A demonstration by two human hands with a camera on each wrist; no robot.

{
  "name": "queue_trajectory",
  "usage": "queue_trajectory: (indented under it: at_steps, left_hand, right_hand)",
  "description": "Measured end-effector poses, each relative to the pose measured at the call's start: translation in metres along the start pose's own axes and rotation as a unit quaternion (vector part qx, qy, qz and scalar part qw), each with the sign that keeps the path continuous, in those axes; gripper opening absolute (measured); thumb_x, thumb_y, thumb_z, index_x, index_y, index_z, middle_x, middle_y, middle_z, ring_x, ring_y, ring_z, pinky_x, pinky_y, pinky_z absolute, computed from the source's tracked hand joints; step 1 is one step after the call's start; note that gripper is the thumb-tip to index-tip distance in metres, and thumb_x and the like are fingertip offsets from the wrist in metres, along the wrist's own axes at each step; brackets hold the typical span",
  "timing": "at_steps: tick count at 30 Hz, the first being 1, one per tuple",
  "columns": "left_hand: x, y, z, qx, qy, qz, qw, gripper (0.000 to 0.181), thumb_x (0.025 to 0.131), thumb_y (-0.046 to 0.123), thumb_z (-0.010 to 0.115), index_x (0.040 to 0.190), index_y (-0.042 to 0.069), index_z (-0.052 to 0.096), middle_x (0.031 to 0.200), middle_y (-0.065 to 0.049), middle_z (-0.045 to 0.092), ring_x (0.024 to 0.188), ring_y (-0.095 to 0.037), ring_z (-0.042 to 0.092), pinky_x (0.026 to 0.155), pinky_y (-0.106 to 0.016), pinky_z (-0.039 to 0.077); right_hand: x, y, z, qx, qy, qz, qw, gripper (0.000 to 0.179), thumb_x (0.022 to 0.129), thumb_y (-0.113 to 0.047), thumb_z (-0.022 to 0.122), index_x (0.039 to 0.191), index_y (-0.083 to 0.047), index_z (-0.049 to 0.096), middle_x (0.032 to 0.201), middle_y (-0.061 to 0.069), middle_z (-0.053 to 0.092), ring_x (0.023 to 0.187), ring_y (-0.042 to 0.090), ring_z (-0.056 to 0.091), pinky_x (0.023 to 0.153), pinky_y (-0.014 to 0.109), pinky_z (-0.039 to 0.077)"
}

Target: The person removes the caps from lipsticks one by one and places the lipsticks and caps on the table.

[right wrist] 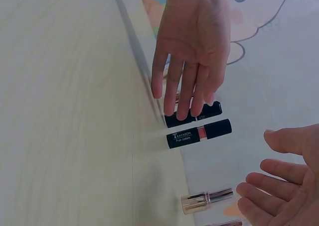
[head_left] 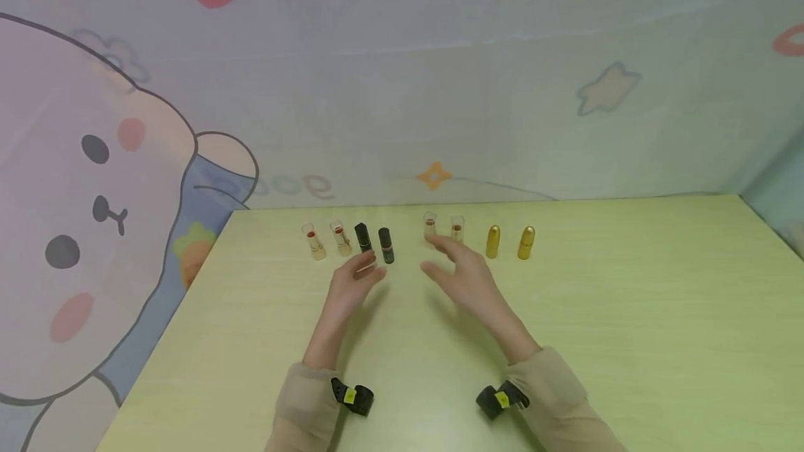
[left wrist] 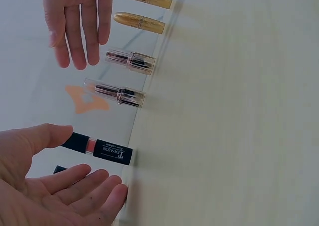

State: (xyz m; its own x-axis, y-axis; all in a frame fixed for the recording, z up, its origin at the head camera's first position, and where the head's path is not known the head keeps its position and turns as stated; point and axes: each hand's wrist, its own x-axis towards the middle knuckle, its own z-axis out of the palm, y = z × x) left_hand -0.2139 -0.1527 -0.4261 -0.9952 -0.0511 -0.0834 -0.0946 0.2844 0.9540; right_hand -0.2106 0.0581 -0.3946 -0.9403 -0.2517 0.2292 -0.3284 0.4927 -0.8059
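Beige fabric sleeves [head_left: 308, 396]: nearest, at 6 o'clock, each with a black wrist camera [head_left: 359, 402] at the cuff.
Left hand [head_left: 350, 286]: fingers loosely spread, thumb apart, pinching nothing; the head view showed its back, the left wrist view its palm.
Right hand [head_left: 467, 277]: fingers slightly apart and gently bent, thumb separate, nothing pinched.
Black cylindrical tube with a red band [right wrist: 199, 133]: stood at 1 o'clock from the left hand, just beside the thumb; contact could not be told. Only the wrist views made its white lettering readable.
Second black tube [head_left: 361, 231]: stood at 12 o'clock from the left hand, mostly hidden behind its fingers in the left wrist view.
Clear-capped gold tubes [head_left: 341, 239]: two, at 11 o'clock from the left hand, a red tip inside each cap.
Clear-capped rose-gold tubes [left wrist: 132, 97]: two, at 11 to 12 o'clock from the right hand, near its fingers, reddish tips inside.
Bullet-shaped gold tubes [head_left: 493, 241]: two, at 1 to 2 o'clock from the right hand, outside the right wrist view.
Printed cloth backdrop [head_left: 377, 89]: farthest, at 12 o'clock.
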Motion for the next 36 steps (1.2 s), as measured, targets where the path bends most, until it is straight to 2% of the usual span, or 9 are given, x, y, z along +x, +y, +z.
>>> queue_trajectory:
  at_steps: [8, 11, 16, 25, 36]
  left_hand:
    - [0.010, -0.005, 0.005, -0.037, 0.005, -0.003, 0.9993, 0.051, 0.091, 0.014, 0.063, 0.138, 0.003, 0.048, 0.142, -0.019, 0.050, 0.132, -0.035, 0.048, 0.108, -0.047, 0.042]
    - [0.012, -0.004, 0.007, -0.044, 0.008, 0.002, 0.9990, 0.051, 0.091, 0.013, 0.063, 0.138, 0.002, 0.048, 0.142, -0.020, 0.050, 0.131, -0.037, 0.048, 0.106, -0.047, 0.044]
    - [0.014, -0.003, 0.012, -0.047, 0.016, -0.010, 0.9987, 0.049, 0.092, 0.013, 0.061, 0.137, 0.002, 0.048, 0.141, -0.020, 0.051, 0.130, -0.036, 0.050, 0.104, -0.046, 0.046]
    - [0.017, -0.005, 0.021, -0.054, 0.051, -0.004, 0.9973, 0.046, 0.090, 0.008, 0.061, 0.134, -0.001, 0.051, 0.136, -0.022, 0.056, 0.124, -0.036, 0.055, 0.105, -0.044, 0.046]
    - [0.024, -0.006, 0.030, -0.084, 0.082, -0.002, 0.9930, 0.043, 0.089, 0.004, 0.061, 0.131, -0.001, 0.054, 0.131, -0.021, 0.059, 0.120, -0.033, 0.059, 0.104, -0.041, 0.047]
  right_hand:
    - [0.009, 0.001, 0.004, 0.038, -0.004, -0.002, 0.9993, 0.048, 0.092, -0.017, 0.064, 0.136, -0.003, 0.050, 0.138, 0.018, 0.054, 0.127, 0.034, 0.053, 0.105, 0.042, 0.046]
    - [0.012, 0.001, 0.006, 0.051, -0.010, -0.004, 0.9986, 0.047, 0.092, -0.016, 0.063, 0.135, -0.003, 0.051, 0.138, 0.018, 0.055, 0.127, 0.033, 0.053, 0.105, 0.041, 0.046]
    - [0.017, 0.001, 0.010, 0.066, -0.017, -0.015, 0.9976, 0.045, 0.092, -0.012, 0.063, 0.135, -0.002, 0.052, 0.138, 0.018, 0.054, 0.128, 0.034, 0.053, 0.106, 0.041, 0.045]
    - [0.027, -0.003, 0.018, 0.062, -0.022, -0.021, 0.9976, 0.045, 0.093, -0.012, 0.062, 0.136, -0.002, 0.051, 0.138, 0.018, 0.054, 0.128, 0.033, 0.052, 0.107, 0.042, 0.044]
    - [0.043, -0.005, 0.030, 0.055, -0.037, -0.036, 0.9971, 0.046, 0.093, -0.011, 0.062, 0.137, -0.002, 0.050, 0.140, 0.015, 0.053, 0.129, 0.032, 0.052, 0.108, 0.041, 0.044]
